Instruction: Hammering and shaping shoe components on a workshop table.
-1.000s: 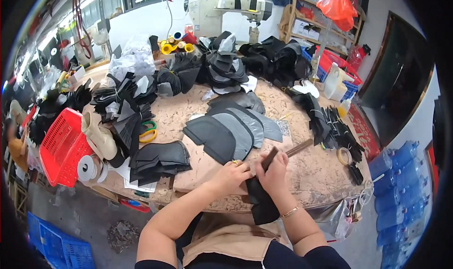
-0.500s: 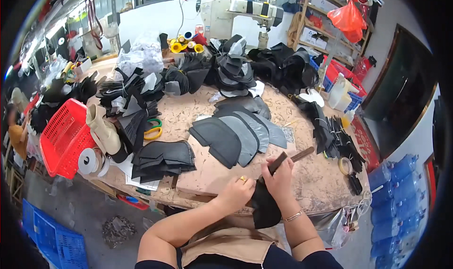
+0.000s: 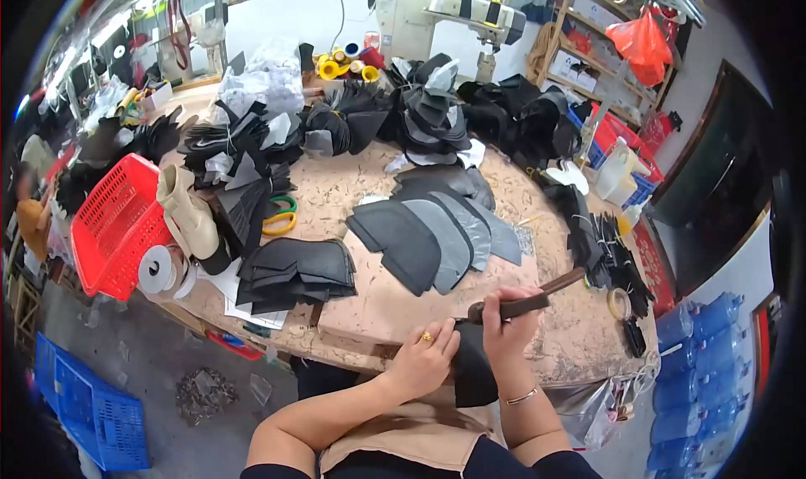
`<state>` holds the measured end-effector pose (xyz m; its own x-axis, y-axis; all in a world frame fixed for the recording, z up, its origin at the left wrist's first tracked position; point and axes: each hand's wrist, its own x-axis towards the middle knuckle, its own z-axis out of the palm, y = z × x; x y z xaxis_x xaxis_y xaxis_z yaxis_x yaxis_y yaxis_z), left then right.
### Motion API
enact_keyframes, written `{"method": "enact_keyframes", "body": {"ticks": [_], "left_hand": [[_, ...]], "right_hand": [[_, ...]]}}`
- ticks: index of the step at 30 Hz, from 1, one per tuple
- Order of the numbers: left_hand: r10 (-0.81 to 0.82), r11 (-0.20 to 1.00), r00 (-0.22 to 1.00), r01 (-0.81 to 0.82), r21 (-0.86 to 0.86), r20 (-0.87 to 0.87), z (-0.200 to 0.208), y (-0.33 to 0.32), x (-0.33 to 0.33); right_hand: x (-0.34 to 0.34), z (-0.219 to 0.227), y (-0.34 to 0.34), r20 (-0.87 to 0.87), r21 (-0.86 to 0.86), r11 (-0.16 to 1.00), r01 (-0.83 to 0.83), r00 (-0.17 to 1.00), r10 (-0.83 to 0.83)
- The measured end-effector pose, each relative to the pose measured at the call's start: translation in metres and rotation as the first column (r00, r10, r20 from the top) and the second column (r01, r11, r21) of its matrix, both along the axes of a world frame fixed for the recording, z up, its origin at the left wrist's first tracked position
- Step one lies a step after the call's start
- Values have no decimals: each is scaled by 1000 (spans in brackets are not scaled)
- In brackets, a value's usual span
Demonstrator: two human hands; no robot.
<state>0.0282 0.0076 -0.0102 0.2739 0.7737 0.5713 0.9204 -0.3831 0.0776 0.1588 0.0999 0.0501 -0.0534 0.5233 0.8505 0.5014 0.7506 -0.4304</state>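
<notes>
Right hand: fingers clenched around a brown-handled tool; the handle runs up and to the right, past the knuckles.
Left hand: fingers curled and pressing on the dark cut piece; a ring shows on one finger.
Dark cut piece: lies at the near edge of the surface, between the two hands, its lower part hanging over the edge below the fingers.
Tool tip: meets the dark piece just left of the right-hand fingers; exact contact cannot be told.
Fanned grey and black pieces: on the surface, beyond the fingers, apart from them.
Black stack: left of the left-hand fingers, well apart.
Tape roll: right of the right-hand fingers, near the tool handle's end.
Red basket: far left, at the surface edge.
</notes>
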Motion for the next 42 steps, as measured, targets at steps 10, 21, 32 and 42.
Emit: {"method": "enact_keyframes", "body": {"ticks": [10,21,32,42], "left_hand": [[22,1000,994,-21,-10,105,-8,-11,-1],[-157,986,979,149,72,127,-14,-13,-6],[-217,975,975,215,53,50,-7,-6,1],[-74,946,871,-93,310,485,58,6,-101]], "right_hand": [[-6,4,4,168,-33,998,-52,984,57],[-11,28,-5,149,-96,989,-115,980,128],[1,-22,2,178,-238,971,-26,982,70],[51,-55,3,-22,-299,939,169,983,-184]]}}
